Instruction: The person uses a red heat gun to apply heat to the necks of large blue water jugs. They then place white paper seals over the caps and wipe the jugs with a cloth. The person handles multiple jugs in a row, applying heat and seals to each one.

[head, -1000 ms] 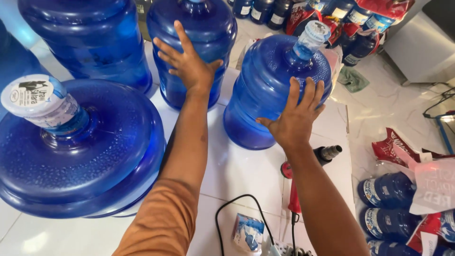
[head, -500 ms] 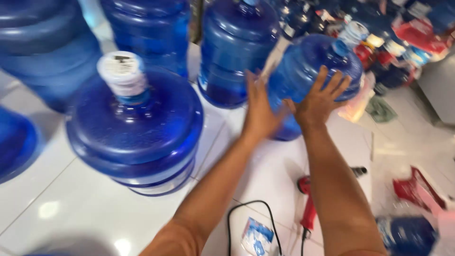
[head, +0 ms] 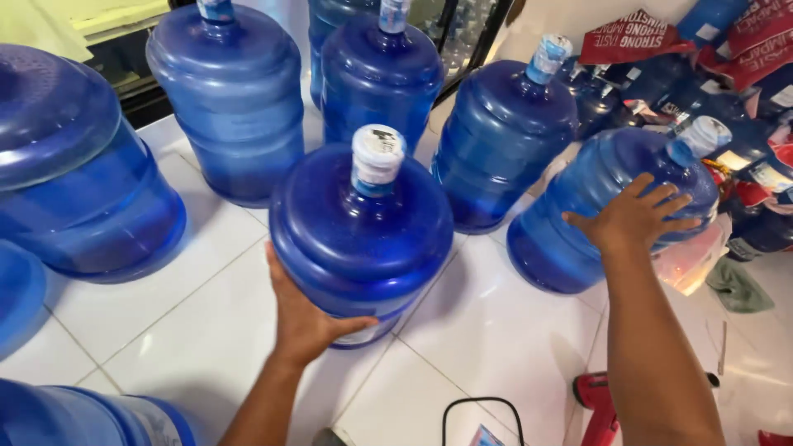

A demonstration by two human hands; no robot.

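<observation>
Blue water jug (head: 361, 239), large and capped in white with a pale printed seal, stands upright on the white tiled floor (head: 496, 330) in the middle of the view; the left hand (head: 306, 318) cups its lower wall, fingers spread wide and wrapped under the curve. To the right a second blue jug (head: 570, 223) leans away from the person, and the right hand (head: 636, 216) lies flat and open on its shoulder, fingers splayed, steadying it. Judging from this, the step in hand is shifting or lining up jugs among the others; each hand presses rather than grips, so any further move would call for a firm push or a hold at the neck, since the walls are smooth and rounded. More upright blue jugs (head: 231, 99) stand behind. At the upper right lie crumpled red wrappers (head: 636, 37) with white print among blue packages. A red tool (head: 599, 409) and a black cable loop (head: 479, 409) lie near the bottom edge.
</observation>
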